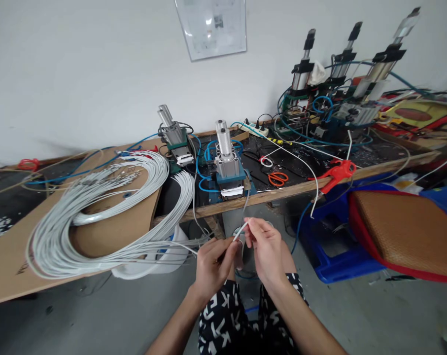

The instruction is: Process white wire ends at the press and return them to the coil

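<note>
My left hand (213, 264) and my right hand (266, 249) are held close together in front of the bench, both pinching one thin white wire (241, 231) near its end. The wire trails left from my left hand toward a big coil of white wires (97, 212) lying on a cardboard sheet (130, 229). Just beyond my hands, a small pneumatic press (227, 167) with a silver cylinder and blue base sits at the bench edge.
A second small press (175, 138) stands behind the coil. Orange scissors (278, 178), a red clamp (336, 172) and three tall cylinder machines (341, 74) sit to the right. A brown-cushioned red stool (404, 231) and blue crates (326, 246) stand on the floor.
</note>
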Demonstrator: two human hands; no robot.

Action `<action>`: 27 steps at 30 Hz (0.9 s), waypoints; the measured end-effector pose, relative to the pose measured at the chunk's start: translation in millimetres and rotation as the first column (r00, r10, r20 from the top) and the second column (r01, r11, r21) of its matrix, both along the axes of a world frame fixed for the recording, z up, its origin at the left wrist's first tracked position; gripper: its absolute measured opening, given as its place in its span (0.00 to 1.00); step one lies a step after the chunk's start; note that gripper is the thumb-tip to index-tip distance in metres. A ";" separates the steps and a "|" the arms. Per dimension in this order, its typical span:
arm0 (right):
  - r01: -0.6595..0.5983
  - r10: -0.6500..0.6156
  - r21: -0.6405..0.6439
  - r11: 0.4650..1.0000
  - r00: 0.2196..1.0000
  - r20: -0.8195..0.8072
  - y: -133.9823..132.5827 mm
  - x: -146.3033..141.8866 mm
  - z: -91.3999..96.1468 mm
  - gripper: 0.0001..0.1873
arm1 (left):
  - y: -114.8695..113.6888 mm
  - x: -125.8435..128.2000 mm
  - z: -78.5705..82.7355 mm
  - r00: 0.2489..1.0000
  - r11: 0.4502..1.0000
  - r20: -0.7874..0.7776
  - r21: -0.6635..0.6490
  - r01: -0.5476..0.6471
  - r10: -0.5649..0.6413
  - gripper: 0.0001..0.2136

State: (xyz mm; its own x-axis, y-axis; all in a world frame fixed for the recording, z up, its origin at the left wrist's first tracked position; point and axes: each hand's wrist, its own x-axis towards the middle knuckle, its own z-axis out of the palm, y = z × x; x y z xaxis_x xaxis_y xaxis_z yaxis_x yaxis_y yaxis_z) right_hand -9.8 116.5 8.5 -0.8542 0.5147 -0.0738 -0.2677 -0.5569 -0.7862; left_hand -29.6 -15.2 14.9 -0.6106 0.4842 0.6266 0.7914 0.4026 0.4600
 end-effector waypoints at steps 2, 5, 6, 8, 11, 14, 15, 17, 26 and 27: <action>-0.001 0.002 0.069 0.998 1.000 -0.015 3.2 1.8 -0.7 0.13 | -0.7 -0.3 0.7 1.000 1.000 0.015 -0.003 -0.001 0.001 0.09; -0.014 0.019 0.227 0.974 1.000 -0.022 12.6 5.3 -2.5 0.10 | -4.2 -1.4 1.8 0.998 0.999 0.063 -0.032 0.015 -0.013 0.10; -0.018 0.024 0.282 0.959 1.000 -0.018 16.4 6.5 -3.3 0.10 | -5.7 -2.0 2.5 0.994 0.998 0.100 -0.050 0.039 -0.034 0.10; -0.034 0.041 0.384 0.923 0.999 -0.011 23.6 8.8 -5.2 0.09 | -8.1 -3.8 5.1 0.969 0.989 0.226 -0.086 0.121 -0.099 0.11; -0.080 0.105 0.503 0.861 0.994 -0.022 30.9 11.6 -6.3 0.10 | -8.5 -6.4 11.5 0.877 0.967 0.442 -0.077 0.245 -0.187 0.12; -0.141 0.183 0.532 0.835 0.983 -0.027 32.2 13.3 -2.1 0.09 | -4.6 -6.5 19.5 0.800 0.964 0.561 -0.011 0.266 -0.214 0.14; -0.153 0.195 0.518 0.842 0.980 -0.028 31.5 13.7 0.4 0.09 | -2.6 -5.7 22.0 0.783 0.965 0.583 0.009 0.262 -0.218 0.16; -0.156 0.197 0.471 0.868 0.980 -0.039 28.8 14.1 5.4 0.10 | 1.5 -2.9 26.0 0.759 0.967 0.611 0.045 0.250 -0.224 0.19; -0.046 0.054 0.252 0.967 0.998 -0.022 -0.5 20.3 2.8 0.12 | 7.8 8.8 18.7 0.757 0.965 0.606 0.232 0.124 -0.244 0.20; -0.051 0.054 0.192 0.980 0.998 -0.011 -3.8 20.8 2.0 0.12 | 7.4 9.1 17.7 0.758 0.964 0.605 0.237 0.122 -0.244 0.20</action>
State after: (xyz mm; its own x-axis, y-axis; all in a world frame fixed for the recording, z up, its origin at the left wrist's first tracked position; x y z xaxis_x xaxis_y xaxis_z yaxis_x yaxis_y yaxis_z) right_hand 11.0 112.7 10.5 -0.8806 0.4725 0.0361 -0.2557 -0.4096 -0.8757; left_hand -20.5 -7.8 32.6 -0.8054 0.5496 0.2221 0.3543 0.1459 0.9237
